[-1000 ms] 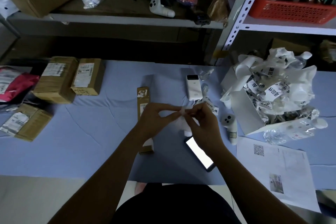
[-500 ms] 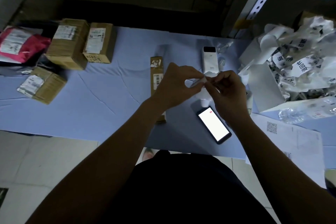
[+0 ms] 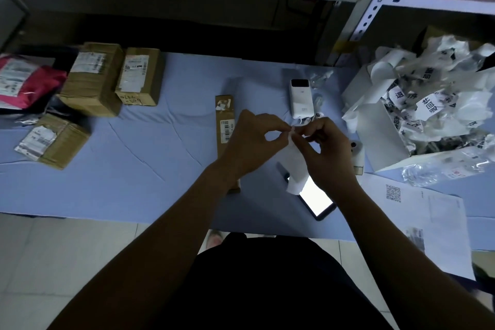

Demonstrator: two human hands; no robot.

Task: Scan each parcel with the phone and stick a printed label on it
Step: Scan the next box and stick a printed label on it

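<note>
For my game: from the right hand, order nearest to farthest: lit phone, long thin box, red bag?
From the right hand:
1. lit phone, just below it.
2. long thin box, under the left hand.
3. red bag, far left.

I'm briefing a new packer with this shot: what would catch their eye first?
The left hand and right hand meet above the blue table, pinching the top of a white label. Just below them the phone lies face up, its lit screen the brightest spot. At the right, a heap of crumpled label backing spills from a white box.
</note>
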